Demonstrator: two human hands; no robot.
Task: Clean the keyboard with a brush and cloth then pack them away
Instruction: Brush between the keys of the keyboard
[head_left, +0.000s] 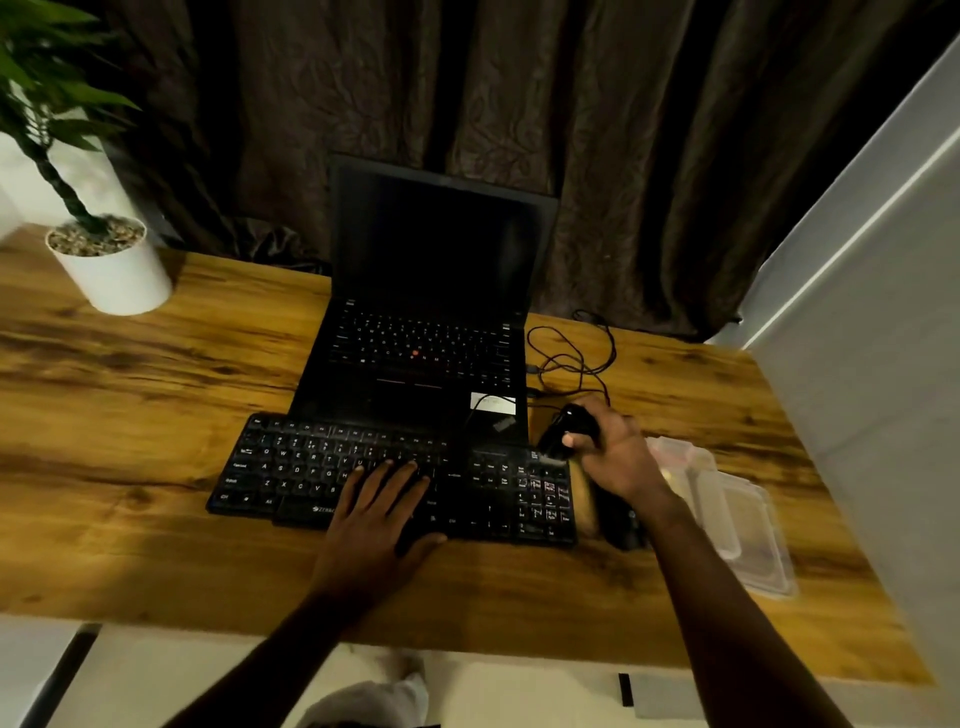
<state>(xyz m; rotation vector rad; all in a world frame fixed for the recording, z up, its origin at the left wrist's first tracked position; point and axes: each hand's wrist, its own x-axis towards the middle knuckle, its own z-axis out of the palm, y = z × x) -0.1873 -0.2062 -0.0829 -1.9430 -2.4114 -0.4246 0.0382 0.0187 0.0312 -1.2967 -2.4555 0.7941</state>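
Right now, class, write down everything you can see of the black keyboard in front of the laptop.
The keyboard is black, full-width, plastic-looking, with pale key letters and a number pad at its right end. It lies flat on the wooden table, its far edge against the open laptop. The left hand rests flat on its middle keys, fingers straight.
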